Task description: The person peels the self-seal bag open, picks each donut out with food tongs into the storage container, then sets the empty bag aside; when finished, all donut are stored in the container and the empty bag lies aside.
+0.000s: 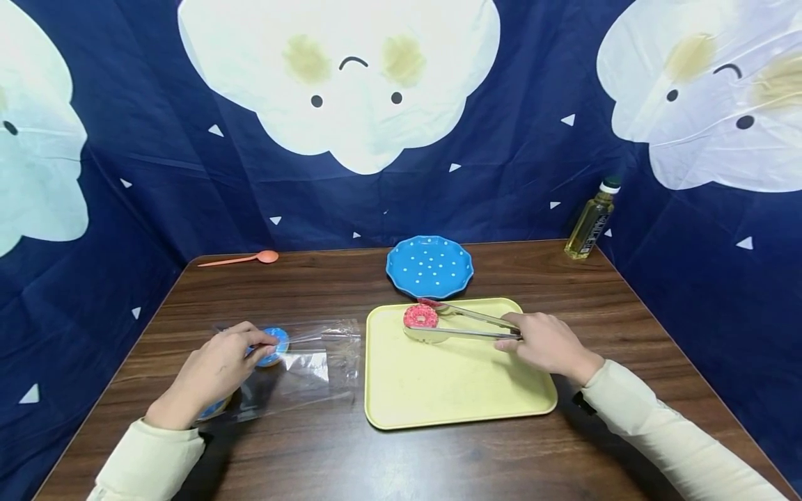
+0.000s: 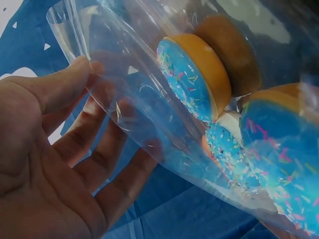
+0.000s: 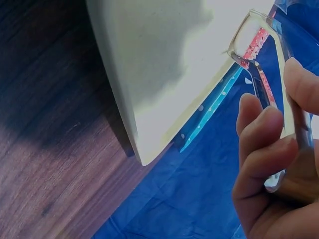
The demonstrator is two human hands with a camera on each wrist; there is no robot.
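Observation:
My left hand (image 1: pixel 216 369) pinches the edge of a clear plastic bag (image 1: pixel 341 379) between thumb and fingers. Inside it are several toy donuts with blue icing and sprinkles (image 2: pixel 182 79), partly hidden by that hand in the head view. Metal tongs (image 1: pixel 466 333) are gripped in my right hand (image 1: pixel 551 346) over the right part of the yellow tray (image 1: pixel 451 393). Their tips stand on either side of a pink donut (image 1: pixel 420 316) near the tray's back left; I cannot tell whether they squeeze it. In the right wrist view, fingers curl round the tongs' handle (image 3: pixel 302 127).
A blue dotted plate (image 1: pixel 432 268) sits just behind the tray. An orange spoon (image 1: pixel 266 257) lies at the table's back left, and an oil bottle (image 1: pixel 589 223) stands at the back right. Dark blue cloth (image 1: pixel 351 209) hangs behind the wooden table (image 1: pixel 313 452).

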